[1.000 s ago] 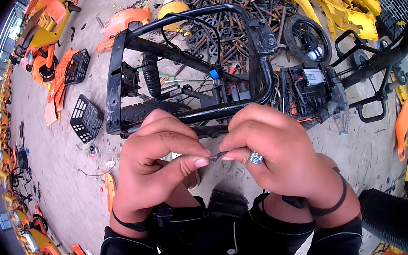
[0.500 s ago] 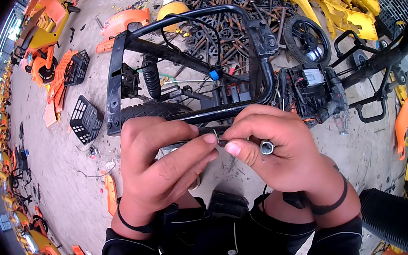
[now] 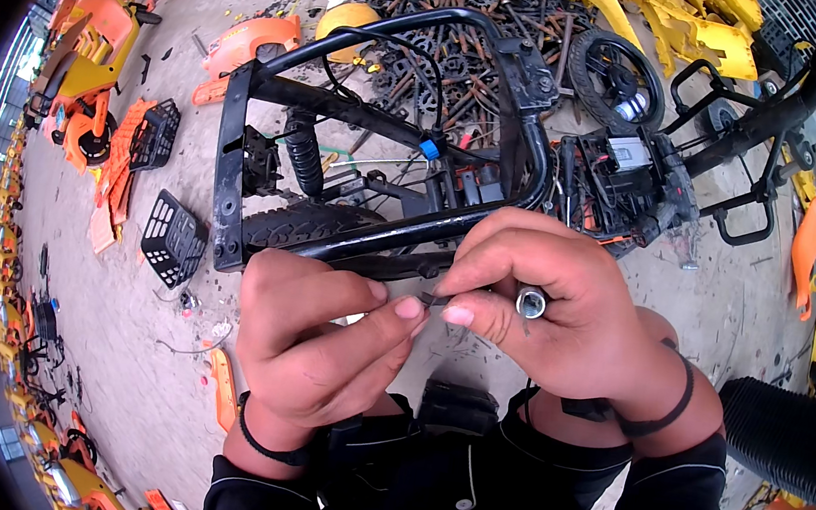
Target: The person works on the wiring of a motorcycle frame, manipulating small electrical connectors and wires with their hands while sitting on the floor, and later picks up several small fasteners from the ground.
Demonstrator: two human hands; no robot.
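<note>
One thin dark piece [image 3: 436, 301] clamped in right hand [image 3: 567, 319] grip (metal socket [image 3: 530, 303] at its 3 o'clock); left hand [image 3: 319, 331], 9 o'clock, now sits slightly lower, grip unclear; handling looks unfinished.

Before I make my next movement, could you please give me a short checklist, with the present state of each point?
1. Small dark piece pinched between the right hand's thumb and index finger: ok.
2. Left hand gripping that piece firmly: cannot tell; its fingertips hide the contact.
3. Hollow metal tool held in the right hand: ok.
4. Black crate apart from both hands: ok.
5. Black frame steady: cannot tell.
</note>
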